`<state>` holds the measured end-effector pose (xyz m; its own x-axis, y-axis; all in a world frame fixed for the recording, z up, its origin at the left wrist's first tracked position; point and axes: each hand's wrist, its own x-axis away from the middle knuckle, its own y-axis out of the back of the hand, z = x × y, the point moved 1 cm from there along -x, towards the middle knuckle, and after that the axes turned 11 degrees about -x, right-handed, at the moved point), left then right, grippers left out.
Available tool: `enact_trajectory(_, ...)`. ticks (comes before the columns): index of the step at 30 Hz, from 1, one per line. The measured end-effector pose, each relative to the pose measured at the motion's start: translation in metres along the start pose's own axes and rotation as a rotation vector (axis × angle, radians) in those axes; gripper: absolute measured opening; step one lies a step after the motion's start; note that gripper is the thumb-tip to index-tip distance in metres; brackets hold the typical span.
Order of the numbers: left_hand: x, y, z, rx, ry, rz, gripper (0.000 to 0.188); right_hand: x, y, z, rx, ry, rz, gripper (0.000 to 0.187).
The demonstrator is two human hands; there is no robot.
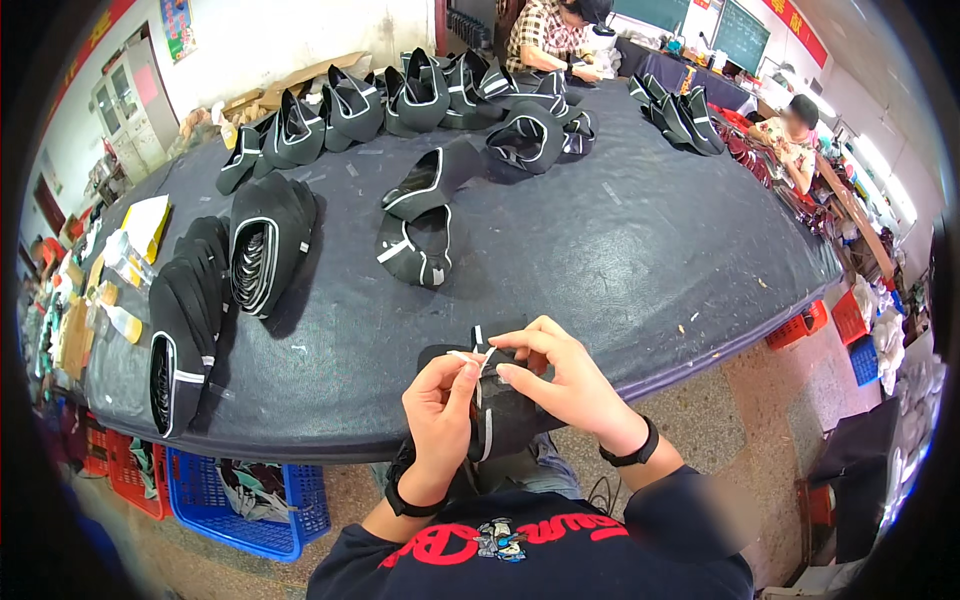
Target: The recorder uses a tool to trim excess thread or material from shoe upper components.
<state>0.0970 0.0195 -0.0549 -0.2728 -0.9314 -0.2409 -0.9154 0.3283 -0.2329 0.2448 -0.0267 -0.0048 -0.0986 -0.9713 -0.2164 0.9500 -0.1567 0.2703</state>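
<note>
Near the front edge of the table, a black shoe upper [512,418] with white edging lies between my hands, partly hidden by them. My left hand [440,405] is closed, its thumb and index finger pinching a thin white strip [463,356]. From the right, my right hand [565,378] reaches over the same upper. Its thumb and index finger meet closely at the white strip near the upper's edge. Just beyond, two black shoe uppers [428,185] with white trim rest one against the other on the dark table [560,260].
Nested stacks of uppers [275,235] stand on the left, with more rows [350,105] along the far side. A bottle of yellowish liquid [122,322] sits at the left edge. Below the table is a blue basket [250,545]. Two people [545,40] work at the far side and right.
</note>
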Motion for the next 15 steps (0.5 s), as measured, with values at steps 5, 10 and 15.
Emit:
enact_trajectory(5,0.003,-0.003,-0.001,-0.117,-0.093,0.020,0.007,-0.007,0.004,-0.011,-0.228,-0.089,0.057,0.028)
enact_trajectory(10,0.007,-0.008,-0.005,-0.203,-0.169,-0.007,0.007,-0.012,-0.001,-0.006,-0.510,-0.258,0.034,0.015)
enact_trajectory(15,0.005,-0.012,-0.006,-0.249,-0.222,-0.052,0.006,-0.016,-0.004,-0.004,-0.362,-0.089,-0.057,0.012)
